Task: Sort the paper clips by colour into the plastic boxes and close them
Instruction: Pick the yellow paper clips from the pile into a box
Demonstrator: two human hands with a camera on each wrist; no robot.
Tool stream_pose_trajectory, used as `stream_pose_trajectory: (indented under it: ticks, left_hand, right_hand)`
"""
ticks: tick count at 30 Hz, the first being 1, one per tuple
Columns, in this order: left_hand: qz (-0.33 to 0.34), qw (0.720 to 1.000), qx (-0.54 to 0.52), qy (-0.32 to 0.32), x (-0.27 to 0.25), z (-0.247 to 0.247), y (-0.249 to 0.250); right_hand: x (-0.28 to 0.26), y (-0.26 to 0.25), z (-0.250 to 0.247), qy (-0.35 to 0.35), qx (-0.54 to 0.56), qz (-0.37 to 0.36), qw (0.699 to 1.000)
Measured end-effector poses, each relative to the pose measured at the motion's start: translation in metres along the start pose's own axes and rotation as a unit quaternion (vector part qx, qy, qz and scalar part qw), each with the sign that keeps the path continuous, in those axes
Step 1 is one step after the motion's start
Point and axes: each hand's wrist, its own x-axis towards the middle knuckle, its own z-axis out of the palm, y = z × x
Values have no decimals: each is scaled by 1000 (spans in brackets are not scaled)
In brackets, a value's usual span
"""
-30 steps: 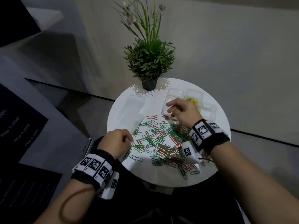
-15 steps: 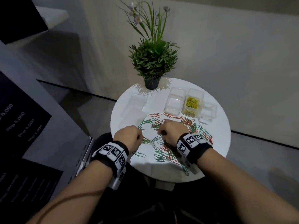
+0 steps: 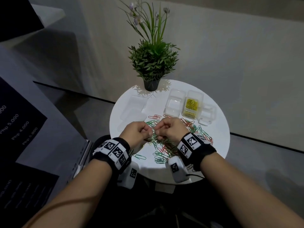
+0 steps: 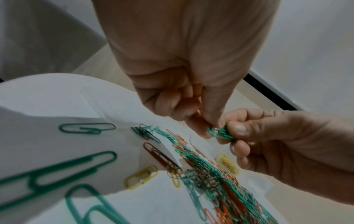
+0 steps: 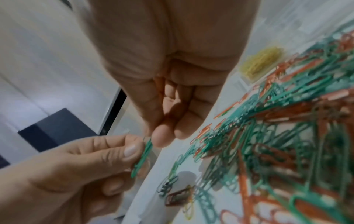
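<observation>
green paper clips (image 4: pixel 220 133) | pinched: left hand (image 3: pixel 136 132), right hand (image 3: pixel 169 129)

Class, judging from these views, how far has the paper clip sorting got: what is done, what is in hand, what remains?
Done: yellow clips sit in the middle box, apart from a stray yellow clip. In hand: the left hand and right hand both pinch green clips. Left: the red and green pile on the table, two empty boxes, and the lids, still off.

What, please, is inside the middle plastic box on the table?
The middle box holds a heap of yellow clips. Its clear walls show them down to the bottom; whether other colours lie beneath cannot be seen.
</observation>
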Motion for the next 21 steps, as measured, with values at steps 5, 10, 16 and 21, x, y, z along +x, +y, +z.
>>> stream_pose_trajectory:
  ticks: [5, 10, 16, 21]
  left_hand:
    - [-5, 976, 216, 11, 0, -16, -13]
    - [-23, 900, 435, -21, -5, -4, -7]
    - [3, 892, 452, -20, 2, 8, -7]
    - [-37, 961, 273, 22, -1, -20, -23]
  right_hand:
    - [0, 4, -29, 86, -188, 22, 978]
    - [-11, 8, -48, 87, -421, 2, 903]
    - [-9, 1, -3, 19, -484, -32, 874]
    - [11, -2, 34, -40, -520, -20, 853]
